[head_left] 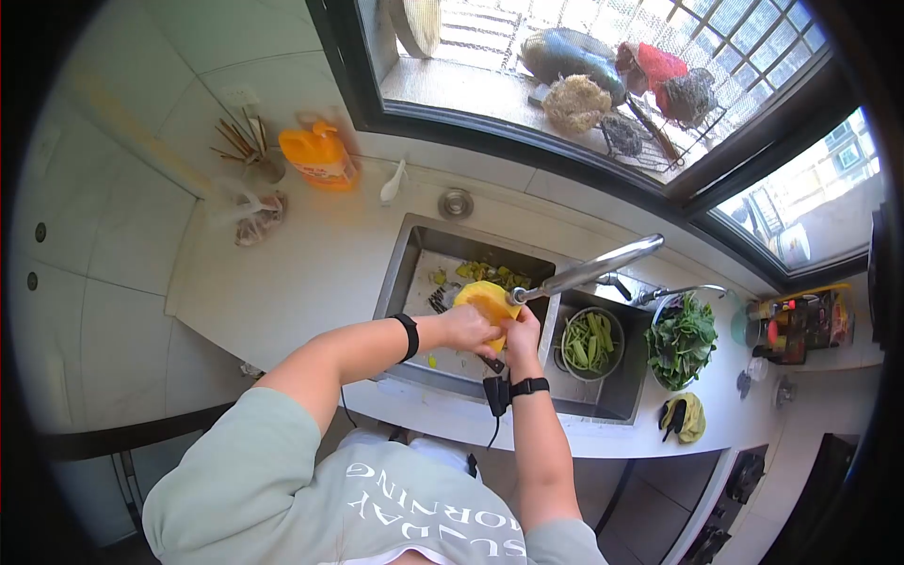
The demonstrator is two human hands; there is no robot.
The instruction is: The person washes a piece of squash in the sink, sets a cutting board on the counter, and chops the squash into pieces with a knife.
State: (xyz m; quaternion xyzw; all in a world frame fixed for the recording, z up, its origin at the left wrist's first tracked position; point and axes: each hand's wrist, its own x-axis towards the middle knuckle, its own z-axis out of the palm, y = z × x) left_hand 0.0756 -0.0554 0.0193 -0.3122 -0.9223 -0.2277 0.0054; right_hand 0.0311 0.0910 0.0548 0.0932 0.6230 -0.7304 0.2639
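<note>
"While you're going L to R, what's standing on the bench (292, 282) first?"

"An orange bottle (320, 155) is standing far L, at the back, w/ a white spoon (393, 184) resting just R of it. Both are sitting well apart from the hands."

"OK, & the left hand (471, 330)?"

"It's resting over the L basin (414, 297), fingers curling against the near L part of a yellow piece (485, 299), prob. squash. Whether it's pinching or only pressing, I'm not able to tell."

"So where's the piece lying?"

"It's hanging above the L basin, btwn. the hands & mostly just past them on the far side. Its visible length is running roughly front to back, far end leaning a bit L; fingers are hiding the near end, so the full axis isn't showing."

"Which hand's nearer?"

"Neither: both are touching it. The right hand (521, 334) is clasping its R edge."

"R of that?"

"The faucet (603, 266) is pointing its tip just beside that edge; touching or not, I'm not seeing. Green veg (590, 344) is sitting in the R basin (629, 381), & leafy greens (683, 339) are sitting far R."
</note>
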